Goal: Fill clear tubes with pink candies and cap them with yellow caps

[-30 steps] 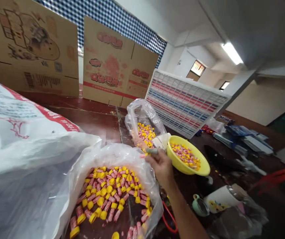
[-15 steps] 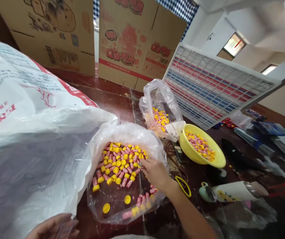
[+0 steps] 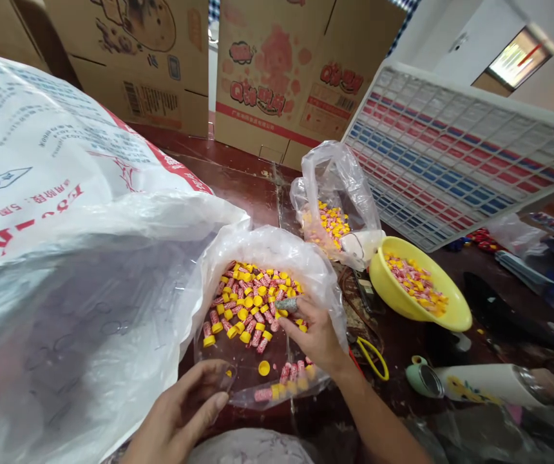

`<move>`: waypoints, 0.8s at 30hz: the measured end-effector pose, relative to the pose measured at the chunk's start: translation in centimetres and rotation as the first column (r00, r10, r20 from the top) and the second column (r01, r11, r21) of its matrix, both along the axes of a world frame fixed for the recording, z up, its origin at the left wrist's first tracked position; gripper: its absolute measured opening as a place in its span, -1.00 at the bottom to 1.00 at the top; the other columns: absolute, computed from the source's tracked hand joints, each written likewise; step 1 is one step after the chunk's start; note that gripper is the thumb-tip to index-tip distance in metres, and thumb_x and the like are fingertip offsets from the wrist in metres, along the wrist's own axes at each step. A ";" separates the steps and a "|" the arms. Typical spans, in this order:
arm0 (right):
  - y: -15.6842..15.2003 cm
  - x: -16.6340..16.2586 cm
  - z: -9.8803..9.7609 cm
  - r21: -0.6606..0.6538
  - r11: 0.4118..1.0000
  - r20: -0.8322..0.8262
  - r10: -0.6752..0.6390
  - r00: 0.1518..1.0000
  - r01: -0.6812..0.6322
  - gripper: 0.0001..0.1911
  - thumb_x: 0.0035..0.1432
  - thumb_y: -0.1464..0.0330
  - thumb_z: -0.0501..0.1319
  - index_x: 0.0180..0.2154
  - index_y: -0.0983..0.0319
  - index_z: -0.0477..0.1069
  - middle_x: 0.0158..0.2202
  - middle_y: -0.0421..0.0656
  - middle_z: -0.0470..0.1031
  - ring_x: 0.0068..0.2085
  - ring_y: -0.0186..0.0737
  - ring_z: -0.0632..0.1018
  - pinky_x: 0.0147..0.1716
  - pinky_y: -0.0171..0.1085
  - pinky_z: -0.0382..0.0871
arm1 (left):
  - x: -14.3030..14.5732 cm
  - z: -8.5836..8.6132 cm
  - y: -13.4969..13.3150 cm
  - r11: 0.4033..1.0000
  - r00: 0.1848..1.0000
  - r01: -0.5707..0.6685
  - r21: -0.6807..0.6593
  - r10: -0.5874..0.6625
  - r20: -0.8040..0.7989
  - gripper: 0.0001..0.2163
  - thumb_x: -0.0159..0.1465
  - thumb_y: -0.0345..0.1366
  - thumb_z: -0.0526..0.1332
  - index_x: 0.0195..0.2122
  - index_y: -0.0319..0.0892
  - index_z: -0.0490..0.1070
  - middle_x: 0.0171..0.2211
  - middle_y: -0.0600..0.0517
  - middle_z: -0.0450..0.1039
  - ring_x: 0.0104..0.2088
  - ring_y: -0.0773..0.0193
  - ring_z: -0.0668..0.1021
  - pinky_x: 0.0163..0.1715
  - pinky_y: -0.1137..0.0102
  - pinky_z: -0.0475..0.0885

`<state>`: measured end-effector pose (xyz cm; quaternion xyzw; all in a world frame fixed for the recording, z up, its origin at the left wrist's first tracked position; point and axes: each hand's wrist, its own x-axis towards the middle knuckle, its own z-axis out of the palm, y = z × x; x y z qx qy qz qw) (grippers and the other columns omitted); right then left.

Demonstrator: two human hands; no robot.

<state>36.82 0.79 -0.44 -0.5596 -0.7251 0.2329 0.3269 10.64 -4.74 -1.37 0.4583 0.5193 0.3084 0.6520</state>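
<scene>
My left hand (image 3: 185, 403) is curled around a small clear plastic piece (image 3: 226, 376), just left of the front of an open clear bag (image 3: 335, 303). That bag holds a heap of small pink-and-white tubes with yellow caps (image 3: 243, 303). My right hand (image 3: 315, 332) is in the bag at the heap's right side, grey wrapping on one finger (image 3: 286, 305). Its thumb and finger close about a yellow-capped tube (image 3: 282, 314), partly hidden by them. A loose yellow cap (image 3: 264, 368) and a short row of tubes (image 3: 263, 394) lie nearer me.
A large white sack (image 3: 64, 167) gapes at left. Behind are a second bag of tubes (image 3: 332, 222), a yellow bowl (image 3: 460, 312) of tubes, a white grid rack (image 3: 431, 154) and cardboard boxes (image 3: 267, 77). Yellow-handled scissors (image 3: 378, 364) and a flowered bottle (image 3: 480, 383) lie at right.
My left hand has moved up and right to the bag's front with the clear plastic piece. The right hand has shifted slightly left over the heap. The view has swung left.
</scene>
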 end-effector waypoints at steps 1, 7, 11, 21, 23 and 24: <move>-0.6 -0.8 0.6 -0.063 0.998 -0.193 -0.002 0.981 -0.010 -0.92 0.30 0.33 0.27 -0.19 0.19 0.46 -0.23 -0.15 0.55 -0.18 -0.17 0.59 -0.19 -0.23 0.53 | 0.3 0.1 0.1 0.999 0.999 0.049 -0.007 -0.049 0.012 -0.63 0.21 0.04 0.35 -0.04 -0.03 0.57 -0.09 -0.01 0.67 0.00 0.01 0.64 -0.05 0.36 0.56; -3.6 -5.0 2.7 -0.102 0.977 -0.371 0.140 0.918 -0.190 -0.88 0.29 0.33 0.29 -0.15 0.20 0.55 -0.21 -0.13 0.59 -0.16 -0.19 0.61 -0.15 -0.27 0.52 | 1.3 1.2 0.4 0.993 0.971 0.089 -0.072 -0.071 0.227 -0.67 0.19 -0.05 0.40 -0.08 -0.06 0.57 -0.08 -0.01 0.65 -0.12 0.07 0.65 -0.07 0.32 0.55; -4.5 -5.7 1.5 0.066 0.927 -0.139 0.376 0.916 -0.370 -0.55 0.27 0.13 0.32 0.08 0.24 0.43 0.03 0.01 0.56 0.09 -0.06 0.55 0.14 -0.12 0.43 | 1.4 1.0 0.0 0.983 0.943 -0.037 -0.182 0.094 0.319 -0.71 0.10 -0.07 0.48 -0.24 -0.10 0.57 -0.27 0.04 0.63 -0.28 0.16 0.64 -0.19 0.36 0.57; -5.3 -6.4 -1.4 0.079 0.925 0.079 0.365 0.928 -0.371 -0.15 -0.06 -0.01 0.48 0.19 0.16 0.29 0.08 0.01 0.50 0.15 0.09 0.48 0.27 0.05 0.29 | 1.8 0.2 -0.9 0.941 0.903 -0.085 -0.328 0.212 0.374 -0.63 -0.02 -0.04 0.55 -0.33 -0.13 0.52 -0.37 0.07 0.58 -0.35 0.16 0.66 -0.31 0.37 0.54; -4.1 -4.6 -0.3 -0.037 0.939 0.091 0.345 0.934 -0.343 -0.10 -0.08 0.01 0.51 0.22 0.14 0.28 0.11 -0.01 0.49 0.16 0.08 0.48 0.18 -0.02 0.38 | 1.3 0.9 -1.2 0.954 0.916 -0.097 -0.285 0.197 0.349 -0.63 0.00 0.00 0.52 -0.31 -0.12 0.52 -0.38 0.06 0.59 -0.34 0.15 0.66 -0.32 0.38 0.54; -3.4 -3.6 -0.1 -0.078 0.967 0.136 0.253 0.958 -0.244 -0.21 -0.03 0.05 0.50 0.17 0.15 0.32 0.06 -0.02 0.51 0.09 0.06 0.52 0.09 -0.05 0.44 | 0.9 1.2 -1.3 0.960 0.928 -0.105 -0.261 0.189 0.320 -0.62 0.02 0.02 0.51 -0.28 -0.11 0.54 -0.37 0.05 0.60 -0.34 0.15 0.66 -0.30 0.38 0.54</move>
